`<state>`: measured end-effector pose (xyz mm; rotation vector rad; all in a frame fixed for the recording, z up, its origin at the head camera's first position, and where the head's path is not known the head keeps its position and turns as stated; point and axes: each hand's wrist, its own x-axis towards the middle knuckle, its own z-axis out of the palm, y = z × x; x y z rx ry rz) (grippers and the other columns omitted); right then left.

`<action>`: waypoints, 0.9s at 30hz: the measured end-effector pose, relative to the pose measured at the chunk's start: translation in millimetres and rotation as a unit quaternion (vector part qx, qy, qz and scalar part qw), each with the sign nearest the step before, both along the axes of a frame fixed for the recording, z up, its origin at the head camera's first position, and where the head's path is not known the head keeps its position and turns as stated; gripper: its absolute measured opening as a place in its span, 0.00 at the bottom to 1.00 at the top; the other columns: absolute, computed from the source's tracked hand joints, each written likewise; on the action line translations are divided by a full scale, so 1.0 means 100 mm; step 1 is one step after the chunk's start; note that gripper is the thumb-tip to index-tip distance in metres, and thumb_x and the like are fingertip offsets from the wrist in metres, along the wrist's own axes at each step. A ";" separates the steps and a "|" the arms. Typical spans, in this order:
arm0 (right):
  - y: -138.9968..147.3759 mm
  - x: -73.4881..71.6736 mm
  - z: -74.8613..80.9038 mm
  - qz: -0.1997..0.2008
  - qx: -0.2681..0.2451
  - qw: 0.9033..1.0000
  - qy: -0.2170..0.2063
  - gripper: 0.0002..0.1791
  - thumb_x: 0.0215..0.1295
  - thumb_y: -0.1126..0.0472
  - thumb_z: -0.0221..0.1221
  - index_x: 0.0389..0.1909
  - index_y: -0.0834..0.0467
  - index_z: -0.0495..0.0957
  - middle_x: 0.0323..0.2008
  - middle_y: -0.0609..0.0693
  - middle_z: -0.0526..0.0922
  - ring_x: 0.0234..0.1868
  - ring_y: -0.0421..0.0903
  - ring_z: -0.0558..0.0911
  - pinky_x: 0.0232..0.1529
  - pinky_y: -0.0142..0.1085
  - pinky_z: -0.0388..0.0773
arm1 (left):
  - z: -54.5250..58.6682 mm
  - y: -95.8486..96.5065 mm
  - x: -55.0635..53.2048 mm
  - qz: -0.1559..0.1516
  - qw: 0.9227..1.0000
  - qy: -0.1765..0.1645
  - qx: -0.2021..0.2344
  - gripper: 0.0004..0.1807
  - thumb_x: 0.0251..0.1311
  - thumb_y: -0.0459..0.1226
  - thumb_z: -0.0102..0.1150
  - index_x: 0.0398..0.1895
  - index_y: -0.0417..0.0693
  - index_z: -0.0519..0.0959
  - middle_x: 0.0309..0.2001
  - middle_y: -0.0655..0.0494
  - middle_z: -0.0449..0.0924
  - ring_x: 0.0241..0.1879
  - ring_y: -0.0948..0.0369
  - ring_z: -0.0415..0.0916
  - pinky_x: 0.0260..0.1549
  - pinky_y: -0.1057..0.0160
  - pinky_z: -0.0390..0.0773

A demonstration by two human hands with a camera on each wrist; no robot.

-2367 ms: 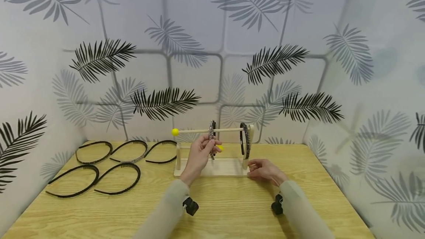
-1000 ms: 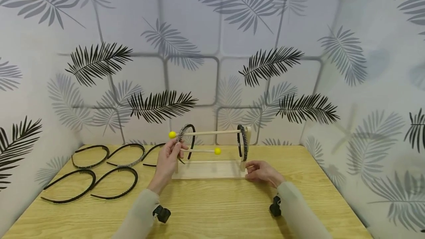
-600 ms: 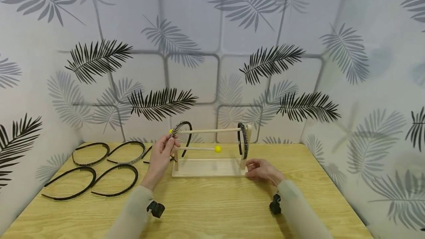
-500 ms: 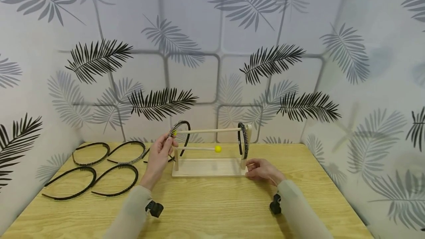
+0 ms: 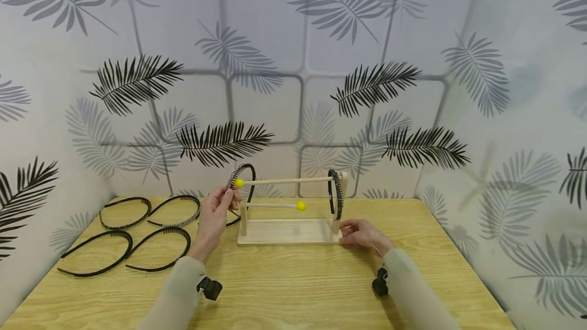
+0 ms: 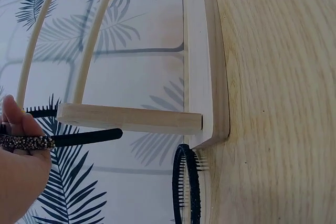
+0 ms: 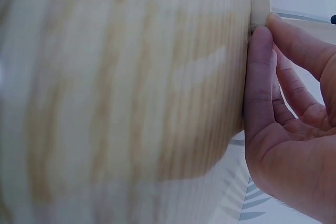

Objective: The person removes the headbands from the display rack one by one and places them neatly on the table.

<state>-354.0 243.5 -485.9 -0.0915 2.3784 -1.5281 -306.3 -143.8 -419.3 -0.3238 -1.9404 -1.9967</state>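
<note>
My left hand (image 5: 213, 220) pinches a glittery black toothed headband (image 5: 254, 180) at the left end of the upper rod, close to its yellow ball (image 5: 239, 183). In the left wrist view, the headband's free black end (image 6: 86, 138) lies just outside the left post (image 6: 131, 117). Whether the rod still passes through it, I cannot tell. A second dark headband (image 5: 339, 197) hangs at the right end of that rod. My right hand (image 5: 364, 237) grips the right corner of the wooden stand's base (image 5: 289, 231), thumb and index finger at its edge.
Several black headbands (image 5: 183, 256) lie in two rows on the left of the wood-grain table (image 5: 302, 289). One is partly hidden behind my left hand. The stand's shorter lower rod ends in another yellow ball (image 5: 300, 206). A leaf-patterned backdrop (image 5: 284, 116) rises behind.
My left hand has slid the glittery headband leftward from mid-rod to the ball end, where it now tilts. My right hand has stayed at the base.
</note>
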 end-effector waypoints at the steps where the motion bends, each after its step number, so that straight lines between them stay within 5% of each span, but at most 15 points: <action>1: 0.00 0.00 0.00 -0.001 0.004 1.000 0.001 0.26 0.59 0.71 0.66 0.58 0.67 0.73 0.39 0.53 0.78 0.34 0.41 0.79 0.38 0.33 0.83 | 0.00 -0.01 0.00 0.001 1.000 -0.001 0.002 0.18 0.75 0.41 0.45 0.54 0.34 0.75 0.35 0.58 0.80 0.30 0.66 0.76 0.40 0.67 0.79; 10: 0.01 -0.03 0.00 0.001 -0.005 1.000 0.003 0.26 0.58 0.72 0.66 0.58 0.68 0.73 0.39 0.54 0.79 0.34 0.41 0.79 0.37 0.33 0.82 | 0.00 -0.13 -0.05 -0.011 0.999 -0.010 0.034 0.21 0.72 0.42 0.52 0.55 0.32 0.76 0.37 0.57 0.84 0.34 0.65 0.80 0.41 0.67 0.81; 14: 0.01 -0.01 -0.01 0.003 -0.012 1.000 0.000 0.25 0.58 0.72 0.66 0.58 0.68 0.73 0.38 0.53 0.78 0.33 0.41 0.79 0.38 0.33 0.83 | -0.03 -0.20 -0.03 -0.044 0.997 -0.028 0.054 0.21 0.70 0.43 0.55 0.55 0.34 0.77 0.39 0.54 0.85 0.37 0.63 0.81 0.44 0.64 0.82; 19: 0.01 0.02 0.00 -0.001 -0.003 1.000 0.004 0.26 0.58 0.71 0.67 0.58 0.67 0.73 0.38 0.53 0.78 0.34 0.41 0.78 0.37 0.33 0.83 | -0.05 -0.28 -0.02 -0.097 0.990 -0.058 0.083 0.16 0.68 0.42 0.58 0.51 0.41 0.80 0.41 0.55 0.86 0.40 0.63 0.82 0.46 0.66 0.81; 27: 0.03 0.00 0.00 0.000 -0.004 1.000 0.004 0.25 0.59 0.71 0.66 0.58 0.66 0.74 0.39 0.53 0.78 0.35 0.42 0.79 0.39 0.33 0.83 | -0.04 -0.49 0.02 -0.139 0.979 -0.139 0.045 0.14 0.65 0.38 0.62 0.51 0.44 0.81 0.44 0.60 0.86 0.45 0.63 0.83 0.51 0.66 0.80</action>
